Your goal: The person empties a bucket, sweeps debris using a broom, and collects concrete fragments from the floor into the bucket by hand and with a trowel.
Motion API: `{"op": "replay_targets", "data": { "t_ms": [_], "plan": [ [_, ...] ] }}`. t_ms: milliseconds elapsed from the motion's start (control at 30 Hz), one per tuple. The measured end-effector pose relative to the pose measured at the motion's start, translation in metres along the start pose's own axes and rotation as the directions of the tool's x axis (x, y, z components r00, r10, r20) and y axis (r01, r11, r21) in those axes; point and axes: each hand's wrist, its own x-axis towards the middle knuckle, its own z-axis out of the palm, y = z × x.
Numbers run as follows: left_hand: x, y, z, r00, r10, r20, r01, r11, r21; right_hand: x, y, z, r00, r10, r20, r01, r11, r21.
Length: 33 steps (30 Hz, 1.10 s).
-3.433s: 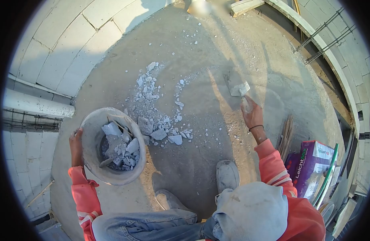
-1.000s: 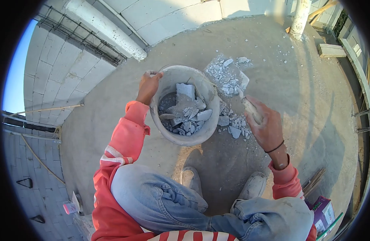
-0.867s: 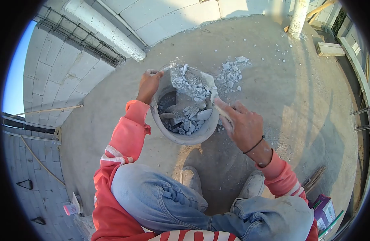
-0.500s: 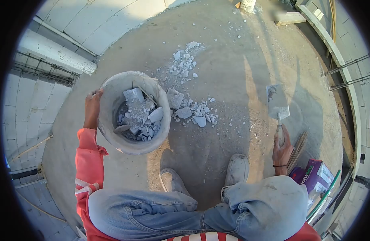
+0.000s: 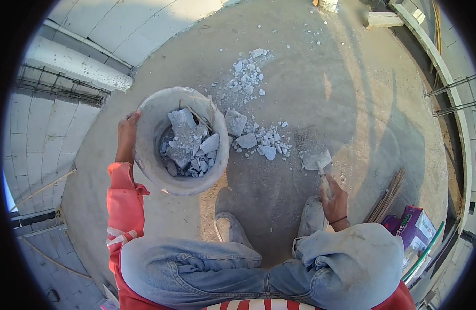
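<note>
My left hand point(image 5: 127, 135) grips the left rim of a dusty grey bucket point(image 5: 150, 165), which is tilted so that its mouth faces me. Inside the bucket lie broken chunks of pale rubble point(image 5: 183, 124) and a few thin sticks. In my right hand point(image 5: 334, 199) is the handle of a trowel point(image 5: 316, 159), its flat blade low over or on the floor. Loose rubble point(image 5: 269, 151) lies between the blade and the bucket. Another patch of pale fragments point(image 5: 247, 75) is scattered farther out.
A bundle of thin sticks point(image 5: 386, 196) and a purple bag point(image 5: 416, 227) lie on the right. Block walls point(image 5: 47, 124) with a white pipe point(image 5: 77, 62) stand on the left. My shoes point(image 5: 232, 227) are on the dusty floor in front of me.
My right hand has swung the trowel leftward, from the right side of the floor to near the loose rubble. My left hand still holds the bucket.
</note>
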Motion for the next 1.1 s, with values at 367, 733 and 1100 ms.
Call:
{"op": "replay_targets", "data": {
  "t_ms": [367,733,1100],
  "plan": [
    [-0.017,-0.002,-0.002,0.995,-0.044,-0.084,0.043,0.999,-0.008,0.049,-0.076,0.107,0.921,-0.318,0.225,0.258,0.931,0.258],
    [0.001,-0.027,-0.004,0.996,-0.069,-0.059,0.049,0.956,-0.289,0.077,-0.190,-0.020,0.856,-0.477,0.201,0.469,0.879,0.089],
    [-0.009,-0.030,-0.013,0.996,-0.069,-0.063,0.037,0.914,-0.405,0.077,-0.281,0.033,0.500,-0.811,0.304,0.847,0.384,-0.367]
  ]
}}
